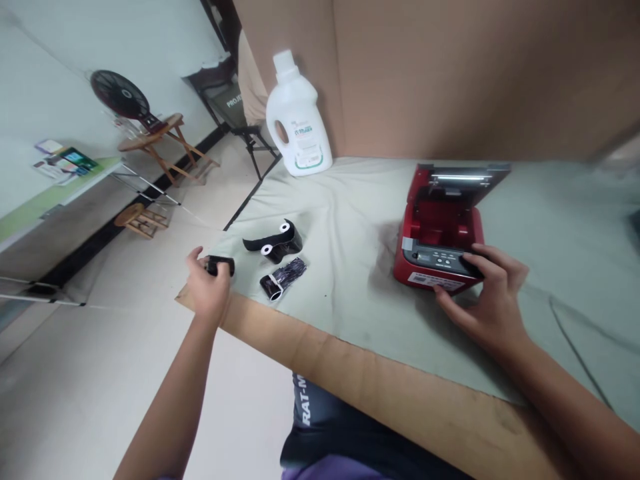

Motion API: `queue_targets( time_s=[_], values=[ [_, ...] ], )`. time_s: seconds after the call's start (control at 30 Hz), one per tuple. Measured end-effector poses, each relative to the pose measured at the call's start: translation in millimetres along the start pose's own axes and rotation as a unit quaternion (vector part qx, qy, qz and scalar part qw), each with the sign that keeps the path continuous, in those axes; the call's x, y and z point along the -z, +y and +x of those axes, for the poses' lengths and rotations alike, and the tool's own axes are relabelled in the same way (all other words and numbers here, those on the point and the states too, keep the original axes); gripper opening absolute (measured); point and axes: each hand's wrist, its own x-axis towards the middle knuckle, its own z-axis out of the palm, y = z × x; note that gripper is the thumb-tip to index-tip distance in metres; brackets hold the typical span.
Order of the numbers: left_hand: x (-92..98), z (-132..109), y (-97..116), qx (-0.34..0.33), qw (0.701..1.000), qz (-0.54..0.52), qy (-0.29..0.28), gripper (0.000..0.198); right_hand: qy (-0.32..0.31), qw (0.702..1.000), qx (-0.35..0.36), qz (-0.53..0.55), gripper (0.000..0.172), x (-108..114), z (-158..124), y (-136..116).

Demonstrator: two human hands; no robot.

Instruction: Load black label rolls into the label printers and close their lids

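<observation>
My left hand (pixel 206 283) is at the table's left front corner, its fingers closed around a small black roll-shaped thing (pixel 220 265). Just right of it lie a black strip with white round cores (pixel 275 240) and a black roll with a white core (pixel 283 279), partly in shiny wrap. On the right side stands a red label printer (pixel 440 247) with its lid (pixel 460 180) raised and its inner bay showing. My right hand (pixel 490 293) grips the printer's front right corner, fingers on the dark button panel and thumb low on the front face.
A white detergent bottle (pixel 300 123) stands at the table's back left, before a brown board (pixel 450 73). A tan edge strip (pixel 320 350) runs along the table's front. Left on the floor are a fan (pixel 123 97) on a wooden stool and a side table (pixel 55 190).
</observation>
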Motion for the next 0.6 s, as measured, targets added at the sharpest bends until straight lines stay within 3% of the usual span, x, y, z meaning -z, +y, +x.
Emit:
queue_targets(
  time_s=[0.1,0.3,0.5,0.6],
  values=[
    [-15.1,5,-8,-0.024,0.998,0.054,0.027,0.049,0.003,1.0,0.005,-0.001,0.072,1,0,-1],
    [-29.8,11,-48,-0.054,0.977,0.175,0.106,0.056,-0.024,0.999,-0.023,0.001,0.073,2,-2,-2],
    [-25.6,10,-57,-0.066,0.972,0.126,0.185,0.049,-0.013,1.0,-0.002,0.002,0.074,0,-2,3],
    [-27.9,12,-54,-0.038,0.98,0.133,0.147,0.057,-0.021,1.0,-0.014,0.005,0.071,2,-2,1]
  ],
)
